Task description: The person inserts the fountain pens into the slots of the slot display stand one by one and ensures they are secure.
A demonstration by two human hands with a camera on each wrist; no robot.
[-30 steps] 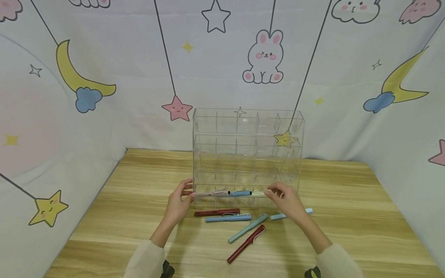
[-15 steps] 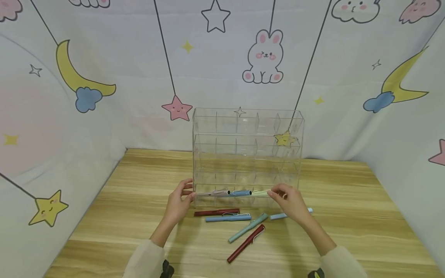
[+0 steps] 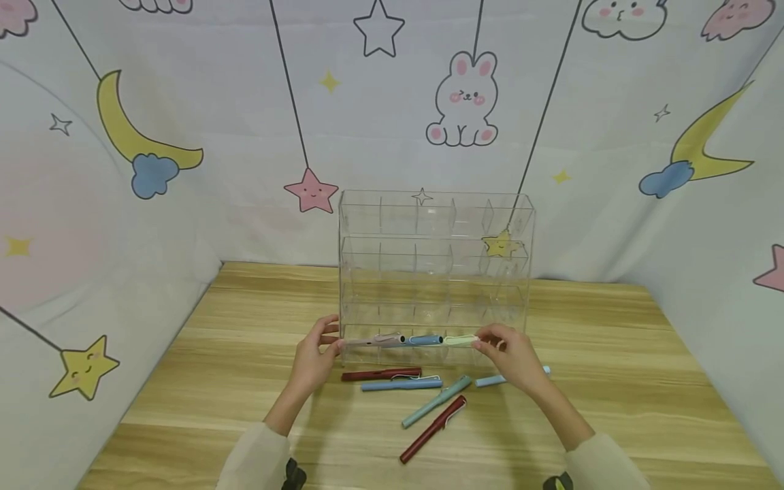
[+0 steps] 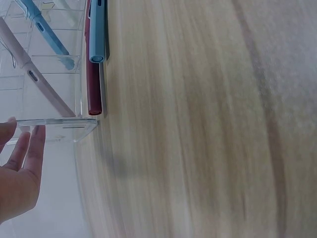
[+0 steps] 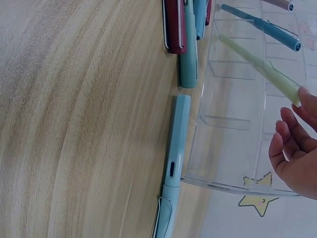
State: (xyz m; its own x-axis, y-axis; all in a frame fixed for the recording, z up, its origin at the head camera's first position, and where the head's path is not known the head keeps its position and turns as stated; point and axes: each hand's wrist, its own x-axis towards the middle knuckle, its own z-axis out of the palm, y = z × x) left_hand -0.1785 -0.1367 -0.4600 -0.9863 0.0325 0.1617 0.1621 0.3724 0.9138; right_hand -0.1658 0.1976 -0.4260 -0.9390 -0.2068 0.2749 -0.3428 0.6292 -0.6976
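A clear acrylic organizer (image 3: 398, 246) with tiers of compartments stands on the table. My left hand (image 3: 315, 354) holds its left side wall near the bottom, thumb at the front edge and fingers along the outside. Between thumb and fingertip, my right hand (image 3: 508, 350) pinches the end of a pale yellow-green pen (image 5: 257, 64). That pen leans in the lowest tier, its clip showing. To its left in the same tier lean a blue pen (image 3: 424, 340) and a greyish-pink pen (image 4: 37, 74).
On the table before the organizer lie a dark red pen (image 3: 381, 375), a blue pen (image 3: 401, 386), a teal-green pen (image 3: 436, 403) and another dark red pen (image 3: 432, 430). A light blue pen (image 5: 176, 148) lies beneath my right hand. Printed cloth (image 3: 245, 102) hangs behind.
My right hand has shifted slightly right along the pale yellow-green pen toward its end, so more of the pen shows. My left hand keeps its place on the organizer.
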